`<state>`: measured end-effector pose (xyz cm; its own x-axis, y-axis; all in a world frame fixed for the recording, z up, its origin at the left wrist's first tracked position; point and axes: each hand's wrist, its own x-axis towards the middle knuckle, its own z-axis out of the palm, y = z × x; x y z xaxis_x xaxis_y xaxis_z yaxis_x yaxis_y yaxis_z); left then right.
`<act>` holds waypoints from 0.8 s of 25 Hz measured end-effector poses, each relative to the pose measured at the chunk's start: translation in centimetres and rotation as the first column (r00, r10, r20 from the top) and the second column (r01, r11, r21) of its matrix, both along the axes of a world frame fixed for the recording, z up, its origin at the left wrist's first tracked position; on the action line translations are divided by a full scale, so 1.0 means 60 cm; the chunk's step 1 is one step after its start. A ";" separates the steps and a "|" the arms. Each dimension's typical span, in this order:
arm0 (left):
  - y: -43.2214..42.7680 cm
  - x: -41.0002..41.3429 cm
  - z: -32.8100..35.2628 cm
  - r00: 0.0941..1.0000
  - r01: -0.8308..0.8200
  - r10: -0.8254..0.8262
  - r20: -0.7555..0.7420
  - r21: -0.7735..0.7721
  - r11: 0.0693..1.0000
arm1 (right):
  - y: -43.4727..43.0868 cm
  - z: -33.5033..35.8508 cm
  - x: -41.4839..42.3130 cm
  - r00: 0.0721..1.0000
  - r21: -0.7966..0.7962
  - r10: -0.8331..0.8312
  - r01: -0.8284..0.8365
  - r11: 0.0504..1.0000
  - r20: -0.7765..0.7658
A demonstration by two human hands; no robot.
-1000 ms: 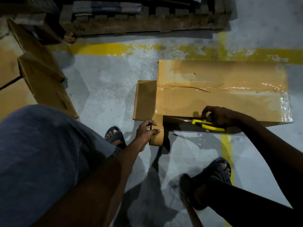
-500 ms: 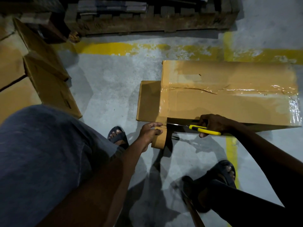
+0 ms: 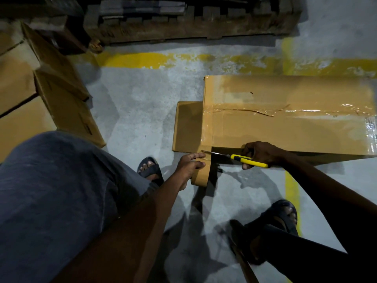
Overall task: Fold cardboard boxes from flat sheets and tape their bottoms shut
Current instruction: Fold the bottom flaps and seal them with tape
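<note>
1 cardboard box lies on the concrete floor at the right centre of the frame, its bottom seam covered by a strip of clear tape. At the box's lower left corner my left hand grips the tape roll, fingers curled over its top. My right hand is clenched round a yellow-handled cutter, whose blade tip reaches the stretched tape just beside my left fingertips. Flat cardboard sheets lie at the left edge, and a wooden pallet runs along the top.
</note>
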<state>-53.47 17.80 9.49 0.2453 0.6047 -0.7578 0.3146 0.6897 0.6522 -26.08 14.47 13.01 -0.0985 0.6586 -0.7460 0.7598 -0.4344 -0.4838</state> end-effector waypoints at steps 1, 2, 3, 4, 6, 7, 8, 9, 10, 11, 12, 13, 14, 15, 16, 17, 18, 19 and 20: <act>0.001 -0.001 0.001 1.000 0.001 -0.001 0.003 -0.007 1.000 | 0.002 0.000 -0.002 1.000 -0.005 -0.002 0.002 1.000 0.000; 0.001 -0.001 0.002 1.000 0.003 -0.003 0.005 -0.015 1.000 | 0.004 0.000 -0.004 1.000 -0.005 -0.006 0.006 1.000 0.001; 0.001 -0.002 0.003 1.000 0.007 -0.007 0.011 -0.021 1.000 | 0.005 0.001 -0.006 1.000 0.001 -0.011 0.011 1.000 0.001; 0.001 -0.003 0.003 1.000 0.011 -0.011 0.016 -0.024 1.000 | 0.007 0.001 -0.010 1.000 0.009 -0.015 0.015 1.000 0.000; 0.001 -0.004 0.003 1.000 0.017 -0.017 0.020 -0.023 1.000 | 0.010 0.001 -0.018 1.000 0.027 -0.013 0.013 1.000 0.000; 0.000 -0.004 0.004 1.000 0.020 -0.020 0.021 -0.025 0.999 | 0.012 0.001 -0.022 1.000 0.033 -0.012 0.012 0.999 -0.002; 0.000 -0.004 0.004 1.000 0.022 -0.021 0.021 -0.026 0.999 | 0.013 0.001 -0.025 1.000 0.036 -0.012 0.012 0.999 -0.006; 0.001 -0.004 0.004 1.000 0.020 -0.020 0.022 -0.028 0.999 | 0.014 0.001 -0.026 1.000 0.039 -0.009 0.009 0.999 -0.012; 0.001 -0.004 0.004 1.000 0.021 -0.020 0.022 -0.029 0.999 | 0.014 0.001 -0.026 1.000 0.041 -0.003 0.004 0.999 -0.014; 0.001 -0.004 0.005 1.000 0.020 -0.020 0.023 -0.030 0.999 | 0.015 0.000 -0.026 1.000 0.041 0.006 -0.006 0.999 -0.010; 0.001 -0.005 0.006 1.000 0.021 -0.021 0.024 -0.031 0.999 | 0.016 -0.001 -0.026 1.000 0.038 0.016 -0.016 0.999 -0.004; 0.002 -0.005 0.005 1.000 0.021 -0.021 0.023 -0.031 0.999 | 0.017 -0.001 -0.026 1.000 0.034 0.023 -0.023 0.999 -0.002; 0.002 -0.005 0.005 1.000 0.022 -0.021 0.021 -0.031 0.999 | 0.018 0.000 -0.027 1.000 0.032 0.027 -0.026 0.999 -0.001; 0.002 -0.004 0.005 1.000 0.020 -0.019 0.018 -0.032 0.999 | 0.018 0.001 -0.028 1.000 0.034 0.027 -0.027 0.999 0.002; 0.003 -0.004 0.007 1.000 0.018 -0.017 0.019 -0.036 0.999 | 0.019 -0.002 -0.029 1.000 0.036 0.027 -0.027 0.999 0.009; 0.003 -0.004 0.008 1.000 0.017 -0.016 0.021 -0.040 0.999 | 0.019 -0.006 -0.029 0.999 0.044 0.031 -0.032 0.999 0.020; 0.003 -0.004 0.010 1.000 0.018 -0.017 0.022 -0.042 0.999 | 0.018 -0.012 -0.028 0.998 0.054 0.040 -0.042 0.998 0.039; 0.003 -0.004 0.010 0.999 0.022 -0.020 0.025 -0.042 0.999 | 0.017 -0.018 -0.028 0.997 0.069 0.048 -0.052 0.996 0.063; 0.003 -0.004 0.010 0.999 0.024 -0.023 0.029 -0.042 0.999 | 0.017 -0.022 -0.028 0.995 0.089 0.055 -0.063 0.994 0.085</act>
